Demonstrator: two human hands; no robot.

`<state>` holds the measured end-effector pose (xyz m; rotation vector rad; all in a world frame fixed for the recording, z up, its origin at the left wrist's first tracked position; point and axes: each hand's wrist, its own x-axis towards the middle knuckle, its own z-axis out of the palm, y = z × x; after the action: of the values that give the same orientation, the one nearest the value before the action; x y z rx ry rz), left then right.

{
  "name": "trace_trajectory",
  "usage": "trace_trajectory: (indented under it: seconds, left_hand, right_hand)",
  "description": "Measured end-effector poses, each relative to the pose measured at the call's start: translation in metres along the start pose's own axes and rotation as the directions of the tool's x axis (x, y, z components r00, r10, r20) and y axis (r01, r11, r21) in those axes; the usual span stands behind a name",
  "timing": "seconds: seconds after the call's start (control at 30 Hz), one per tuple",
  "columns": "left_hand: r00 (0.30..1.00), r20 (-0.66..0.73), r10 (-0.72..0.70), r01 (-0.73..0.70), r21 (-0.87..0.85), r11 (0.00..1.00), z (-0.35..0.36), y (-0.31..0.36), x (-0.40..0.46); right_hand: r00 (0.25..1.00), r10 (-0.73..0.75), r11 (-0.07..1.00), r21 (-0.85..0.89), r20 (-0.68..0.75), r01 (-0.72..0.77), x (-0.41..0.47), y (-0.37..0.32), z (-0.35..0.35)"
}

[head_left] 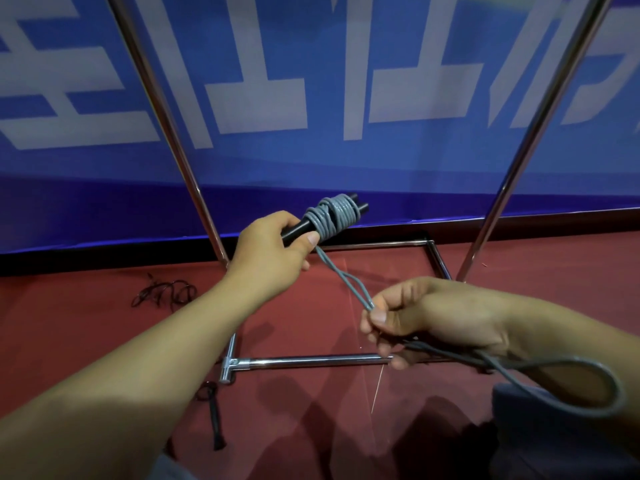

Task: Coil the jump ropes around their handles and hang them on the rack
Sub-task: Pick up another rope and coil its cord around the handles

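The black handles (301, 227) of a jump rope are gripped in the left hand (273, 251), fingers and thumb curled round their near end. Grey cord (333, 215) is seen wound in many turns about the far part of the handles, just beyond the thumb. From this coil a doubled strand is led down and to the right, where it is pinched between thumb and forefinger of the right hand (426, 318). Behind that hand the remaining cord is trailed across the right forearm and ended in a loose loop (585, 386) at lower right. The whole bundle is held in the air above a red floor (311, 306), in front of the rack (311, 360), whose chrome base bars lie on the floor and whose two uprights rise to either side. A dark rope (166, 292) is left in a tangle on the floor at left, and another dark handle (214, 420) lies near the rack's front corner. A blue banner (346, 161) with white characters is hung behind.
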<state>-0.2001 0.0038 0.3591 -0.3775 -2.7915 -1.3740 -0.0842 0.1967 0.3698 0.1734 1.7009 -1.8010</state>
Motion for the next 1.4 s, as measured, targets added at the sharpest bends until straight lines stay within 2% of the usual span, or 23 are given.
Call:
trace_trajectory:
  seconds: [0.1, 0.17, 0.23, 0.27, 0.37, 0.43, 0.47, 0.53, 0.63, 0.77, 0.9, 0.93, 1.0, 1.1, 1.17, 1.27, 1.4]
  left_hand:
    - [0.986, 0.059, -0.154, 0.165, -0.324, 0.932, 0.002, 0.002, 0.000]
    - [0.974, 0.078, -0.215, 0.226, -0.452, 0.863, 0.001, 0.003, 0.001]
    - [0.964, 0.066, -0.257, 0.255, -0.507, 0.824, -0.002, 0.002, 0.004]
    - [0.962, 0.047, -0.268, 0.254, -0.510, 0.822, -0.003, 0.002, 0.005]
    - [0.961, -0.023, -0.276, 0.232, -0.479, 0.847, -0.004, 0.001, 0.008]
    - [0.959, -0.049, -0.281, 0.226, -0.473, 0.852, -0.003, 0.002, 0.008]
    - [0.958, -0.051, -0.284, 0.226, -0.478, 0.849, -0.002, 0.004, 0.007]
    - [0.957, -0.039, -0.286, 0.231, -0.490, 0.840, 0.002, 0.010, 0.005]
    - [0.959, 0.001, -0.283, 0.241, -0.528, 0.814, 0.009, 0.024, -0.002]
    - [0.967, 0.058, -0.249, 0.231, -0.614, 0.755, 0.020, 0.040, -0.010]
    - [0.971, 0.101, -0.219, 0.227, -0.682, 0.696, 0.027, 0.047, -0.015]
    - [0.972, 0.096, -0.213, 0.221, -0.673, 0.705, 0.027, 0.047, -0.015]
    - [0.981, 0.050, -0.187, 0.180, -0.586, 0.790, 0.025, 0.042, -0.013]
    - [0.995, -0.016, -0.093, 0.083, -0.336, 0.938, 0.020, 0.033, -0.010]
    - [0.999, -0.042, 0.000, -0.006, -0.149, 0.989, 0.017, 0.028, -0.009]
    - [0.987, -0.090, 0.136, -0.129, 0.082, 0.988, 0.010, 0.019, -0.005]
    - [0.983, -0.085, 0.162, -0.135, 0.259, 0.956, 0.000, 0.005, 0.002]
  right_hand:
    - [0.999, 0.052, 0.998, -0.026, 0.005, -0.052, 0.002, -0.001, 0.000]
    - [0.998, 0.066, 0.998, -0.024, -0.017, -0.066, 0.005, 0.000, 0.001]
    - [0.988, 0.072, 0.997, 0.033, -0.138, -0.068, 0.007, -0.001, 0.002]
    - [0.967, 0.066, 0.997, 0.047, -0.244, -0.056, 0.009, -0.002, -0.001]
    - [0.841, 0.014, 0.999, 0.042, -0.541, 0.011, 0.010, -0.013, -0.020]
    - [0.744, -0.054, 0.994, 0.034, -0.666, 0.103, 0.008, -0.020, -0.037]
    - [0.695, -0.111, 0.992, -0.033, -0.711, 0.126, 0.006, -0.021, -0.043]
    - [0.657, -0.226, 0.974, -0.182, -0.719, 0.136, 0.004, -0.020, -0.041]
    - [0.723, -0.320, 0.940, -0.300, -0.612, 0.162, 0.012, -0.014, -0.019]
    - [0.801, -0.343, 0.931, -0.290, -0.492, 0.221, 0.028, -0.013, 0.004]
    - [0.796, -0.362, 0.931, -0.219, -0.485, 0.290, 0.037, -0.014, 0.015]
    - [0.789, -0.357, 0.934, -0.187, -0.500, 0.304, 0.039, -0.013, 0.016]
    - [0.799, -0.306, 0.949, -0.101, -0.518, 0.298, 0.039, -0.015, 0.020]
    - [0.845, -0.215, 0.970, -0.006, -0.489, 0.243, 0.037, -0.020, 0.023]
    - [0.863, -0.170, 0.981, 0.001, -0.476, 0.194, 0.036, -0.021, 0.024]
    - [0.892, -0.133, 0.991, -0.085, -0.433, 0.107, 0.032, -0.018, 0.027]
    - [0.916, -0.150, 0.969, -0.239, -0.372, 0.061, 0.023, -0.014, 0.032]
